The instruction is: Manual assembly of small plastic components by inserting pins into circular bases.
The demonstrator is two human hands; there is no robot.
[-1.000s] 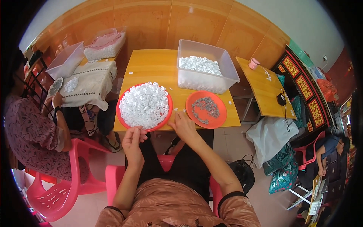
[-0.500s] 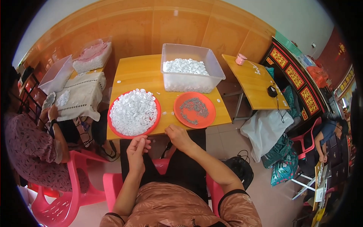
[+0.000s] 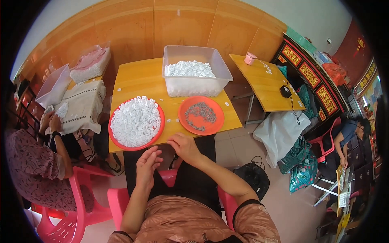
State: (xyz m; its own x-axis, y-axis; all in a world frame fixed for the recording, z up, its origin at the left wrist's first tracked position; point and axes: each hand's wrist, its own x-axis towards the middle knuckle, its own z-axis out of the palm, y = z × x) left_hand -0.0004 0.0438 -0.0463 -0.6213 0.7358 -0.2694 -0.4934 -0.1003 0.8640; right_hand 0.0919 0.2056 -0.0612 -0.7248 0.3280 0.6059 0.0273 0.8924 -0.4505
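My left hand [image 3: 147,165] and right hand [image 3: 183,146] curl; whether they're pinching anything, I can't tell. White pieces [image 3: 135,121] at eleven o'clock, grey pieces [image 3: 207,115] at one, likely for easy reach.

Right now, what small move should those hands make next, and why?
Perhaps ease the right hand slightly toward the left hand: their fingertips look close but apart, near the front edge of the table, beside the red tray of white pieces. Whether either grip holds anything is too small to tell, so that's only a judgement.
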